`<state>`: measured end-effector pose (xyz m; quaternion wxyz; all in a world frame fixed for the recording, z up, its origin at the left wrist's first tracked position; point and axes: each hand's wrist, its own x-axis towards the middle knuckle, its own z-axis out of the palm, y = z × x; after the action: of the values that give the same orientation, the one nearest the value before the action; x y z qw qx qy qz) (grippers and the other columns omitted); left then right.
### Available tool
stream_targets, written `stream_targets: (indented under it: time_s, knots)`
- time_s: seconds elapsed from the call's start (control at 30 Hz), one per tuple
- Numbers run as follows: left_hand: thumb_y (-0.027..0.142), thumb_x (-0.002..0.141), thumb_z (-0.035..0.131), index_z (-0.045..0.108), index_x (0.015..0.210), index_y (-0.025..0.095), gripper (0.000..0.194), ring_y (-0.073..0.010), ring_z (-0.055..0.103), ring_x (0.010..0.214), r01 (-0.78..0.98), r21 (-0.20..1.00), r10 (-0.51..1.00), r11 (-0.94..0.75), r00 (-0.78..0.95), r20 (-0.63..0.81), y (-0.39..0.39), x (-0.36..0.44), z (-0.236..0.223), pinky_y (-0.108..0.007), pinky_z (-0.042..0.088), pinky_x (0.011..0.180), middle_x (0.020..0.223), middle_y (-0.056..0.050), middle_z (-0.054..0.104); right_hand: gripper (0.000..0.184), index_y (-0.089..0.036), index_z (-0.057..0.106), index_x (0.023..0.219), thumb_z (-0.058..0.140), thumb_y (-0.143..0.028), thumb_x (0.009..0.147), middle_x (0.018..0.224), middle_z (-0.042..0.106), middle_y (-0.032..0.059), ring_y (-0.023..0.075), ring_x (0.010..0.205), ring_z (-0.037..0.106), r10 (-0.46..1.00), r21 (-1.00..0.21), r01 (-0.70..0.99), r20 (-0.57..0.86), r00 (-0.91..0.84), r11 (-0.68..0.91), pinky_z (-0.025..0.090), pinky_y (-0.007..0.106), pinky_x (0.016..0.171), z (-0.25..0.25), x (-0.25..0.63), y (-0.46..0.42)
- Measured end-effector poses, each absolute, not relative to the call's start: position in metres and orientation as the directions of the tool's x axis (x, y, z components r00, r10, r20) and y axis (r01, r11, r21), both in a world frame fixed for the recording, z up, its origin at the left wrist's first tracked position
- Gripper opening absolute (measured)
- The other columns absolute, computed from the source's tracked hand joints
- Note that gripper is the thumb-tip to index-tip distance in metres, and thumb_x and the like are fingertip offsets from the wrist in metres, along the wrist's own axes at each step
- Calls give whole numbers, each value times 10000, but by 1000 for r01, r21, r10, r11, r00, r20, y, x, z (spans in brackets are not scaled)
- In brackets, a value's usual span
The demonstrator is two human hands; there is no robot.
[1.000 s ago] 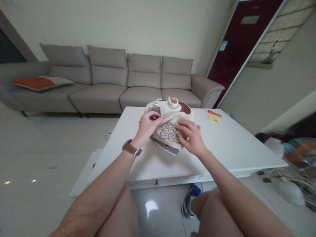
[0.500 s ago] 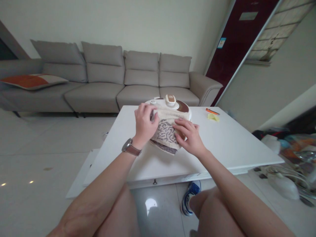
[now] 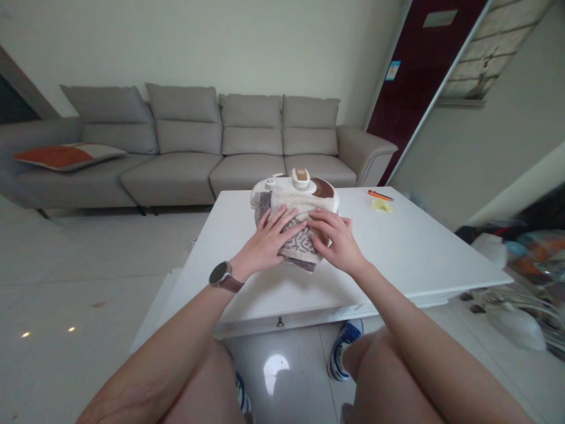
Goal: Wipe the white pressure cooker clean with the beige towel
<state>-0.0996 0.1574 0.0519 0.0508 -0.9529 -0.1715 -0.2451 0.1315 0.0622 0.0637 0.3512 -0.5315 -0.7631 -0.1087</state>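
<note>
A beige towel (image 3: 304, 243) with a dark scroll pattern is draped over the front of a white and brown appliance (image 3: 324, 188), which looks like an electric cooker. Its top knob and brown lid show above the cloth, while the front is mostly covered. My left hand (image 3: 269, 240) lies across the towel's left part, open, with fingers spread flat. On the towel's right part rests my right hand (image 3: 338, 238), open, its fingers slightly bent and the thumb apart. The towel's lower edge hangs loose beneath both hands.
The cooker stands on a white table (image 3: 397, 253) with a small drawer knob (image 3: 279, 321). An orange pen-like tool (image 3: 379, 195) and a yellow paper scrap (image 3: 382, 205) lie at the right. Behind is a grey sofa (image 3: 247, 168); clutter (image 3: 507, 306) sits on the floor at right.
My left hand has come down from the towel's upper left edge and now lies flat across its front. A dark strip shows at the towel's upper left. My right hand has barely moved.
</note>
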Motion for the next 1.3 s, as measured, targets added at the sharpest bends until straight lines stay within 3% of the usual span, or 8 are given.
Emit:
stream_targets:
  time_s: [0.27,0.47,0.7,0.8,0.9,1.03,1.17,1.3]
  knots:
    - [2,786,627,395,1611,296,905,-321,192,1615,361,-24,297,-932,802,519,157,-96,57,-599,178,1300,1719,-76,306,318,-291,677,1293,562,-299,996,1458,638,90,313,1397,539,744,-217,884,641,-190,413,385,523,1043,65,131,61]
    - [65,886,586,500,1544,337,717,-300,266,1595,329,48,293,-943,752,590,162,-97,52,-624,230,1288,1664,-47,422,314,-296,687,1273,564,-310,985,1439,645,83,326,1419,508,709,-239,872,687,-160,428,390,538,1084,62,135,61]
    - [101,949,517,611,1432,275,522,-257,379,1547,292,324,432,-900,497,752,183,-99,43,-569,278,1284,1569,-75,550,246,-290,694,1185,568,-310,975,1399,661,87,335,1388,504,624,-301,876,781,0,377,394,579,1121,64,146,62]
    - [99,921,523,642,1387,265,510,-260,457,1497,304,449,536,-840,335,775,191,-95,40,-552,326,1262,1518,-85,598,247,-293,694,1181,568,-313,969,1380,667,90,340,1362,514,625,-327,871,780,29,367,399,596,1118,64,150,63]
    - [63,859,518,644,1378,275,575,-257,513,1447,305,500,573,-810,238,784,196,-92,40,-535,361,1240,1494,-76,617,243,-293,693,1176,569,-310,967,1364,673,88,338,1333,529,629,-334,872,777,39,358,411,602,1108,62,155,65]
    - [81,771,588,638,1389,298,657,-320,512,1411,396,444,571,-804,300,764,194,-90,48,-581,366,1196,1498,-63,611,239,-294,694,1172,579,-306,963,1351,678,90,340,1296,551,635,-335,880,771,51,336,428,605,1088,61,161,65]
    - [165,727,680,600,1441,323,736,-397,391,1479,493,335,568,-803,465,679,191,-92,57,-638,264,1212,1581,-59,527,219,-281,701,1139,583,-280,955,1315,690,96,330,1256,573,637,-348,877,768,64,332,450,587,1067,61,167,63]
    - [113,737,611,582,1452,322,745,-358,347,1537,465,352,557,-813,439,705,194,-93,54,-628,209,1250,1581,-45,531,222,-279,711,1124,585,-269,943,1300,692,100,333,1243,576,652,-365,874,755,76,321,459,587,1052,59,170,62]
